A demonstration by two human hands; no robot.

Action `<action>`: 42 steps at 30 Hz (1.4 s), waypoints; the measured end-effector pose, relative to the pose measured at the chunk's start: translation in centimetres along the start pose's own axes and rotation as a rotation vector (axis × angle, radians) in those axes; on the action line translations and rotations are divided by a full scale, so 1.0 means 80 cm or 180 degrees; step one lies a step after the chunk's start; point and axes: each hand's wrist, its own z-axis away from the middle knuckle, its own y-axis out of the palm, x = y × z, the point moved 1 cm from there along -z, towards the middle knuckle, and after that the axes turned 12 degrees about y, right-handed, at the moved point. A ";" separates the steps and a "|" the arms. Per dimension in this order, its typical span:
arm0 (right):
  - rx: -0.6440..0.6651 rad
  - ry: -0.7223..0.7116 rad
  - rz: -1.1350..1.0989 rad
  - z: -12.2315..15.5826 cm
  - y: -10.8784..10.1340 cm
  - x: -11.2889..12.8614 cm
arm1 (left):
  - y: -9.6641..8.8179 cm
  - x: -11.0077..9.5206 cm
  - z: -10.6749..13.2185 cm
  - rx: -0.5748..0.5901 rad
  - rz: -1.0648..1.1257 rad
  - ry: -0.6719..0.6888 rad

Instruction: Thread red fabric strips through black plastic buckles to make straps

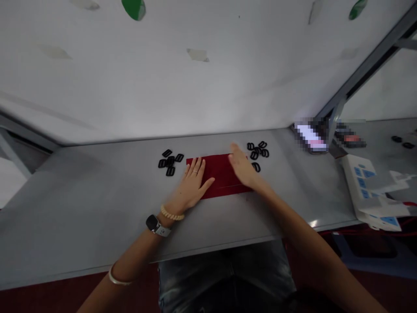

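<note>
A flat strip of dark red fabric (221, 174) lies under the left hand (193, 182) and goes until the right hand (241, 165), and one loose pile of black plastic slider buckles (170, 161) is just beyond the left hand, another pile (258, 152) just beyond the right hand.

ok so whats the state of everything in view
red cloth, flat on the table
left hand, open, resting on the cloth
right hand, open, tilted at the cloth's right end
left buckle pile, loose, beside the cloth
right buckle pile, loose, beside the cloth
phone, screen lit
</note>
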 end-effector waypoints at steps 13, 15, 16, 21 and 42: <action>-0.0346 0.1003 -0.2443 -0.027 -0.012 -0.038 | 0.020 -0.045 -0.068 -0.1355 0.3063 -0.0869; -0.0253 0.0970 -0.2525 -0.026 -0.010 -0.035 | 0.032 -0.047 -0.079 -0.1434 0.3129 -0.0912; -0.0212 0.0957 -0.2556 -0.025 -0.009 -0.033 | 0.036 -0.049 -0.084 -0.1477 0.3125 -0.0925; -0.0049 0.0944 -0.2643 -0.024 -0.009 -0.027 | 0.031 -0.065 -0.090 -0.1555 0.3053 -0.0987; -0.0315 0.0897 -0.2493 0.020 -0.006 -0.037 | 0.043 -0.062 -0.085 -0.1496 0.3189 -0.0667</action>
